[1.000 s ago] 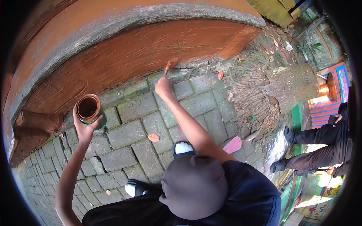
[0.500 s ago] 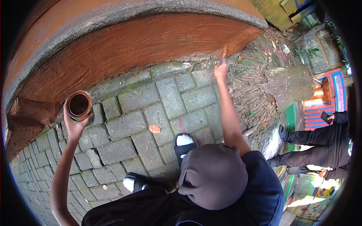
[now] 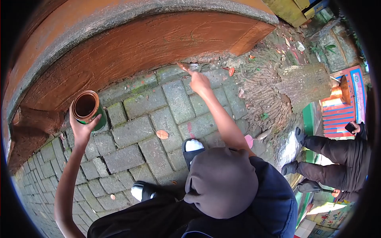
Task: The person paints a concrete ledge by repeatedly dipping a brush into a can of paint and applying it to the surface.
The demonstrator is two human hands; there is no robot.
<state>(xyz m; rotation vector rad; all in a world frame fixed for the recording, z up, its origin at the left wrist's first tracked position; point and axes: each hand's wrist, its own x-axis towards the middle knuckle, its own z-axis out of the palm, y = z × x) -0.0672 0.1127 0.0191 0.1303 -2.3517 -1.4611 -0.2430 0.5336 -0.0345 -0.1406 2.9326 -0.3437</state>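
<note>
My left hand (image 3: 81, 129) is wrapped around a green paint can (image 3: 101, 122) with a brown-smeared rim. Dark brown paint shows inside the can, which is held above the paving on the left. Out in front, my right hand (image 3: 201, 83) grips a paintbrush (image 3: 185, 68), with the fingers covering most of its handle. The brush tip points left and is right at the bottom edge of the brown-painted wall (image 3: 147, 43). Streaky brown paint covers the wall's face.
Grey paving blocks (image 3: 125, 156) lie beneath, with a fallen leaf (image 3: 162, 134) on them. Gnarled tree roots (image 3: 258, 87) spread at the right. Another person (image 3: 329, 158) stands farther right, a dark phone (image 3: 350, 127) in one hand. A grey cap (image 3: 222, 182) blocks the lower middle.
My right hand has moved left with the paintbrush, from near the wall's right corner to farther along its base. The paint can has shifted slightly right and tilted.
</note>
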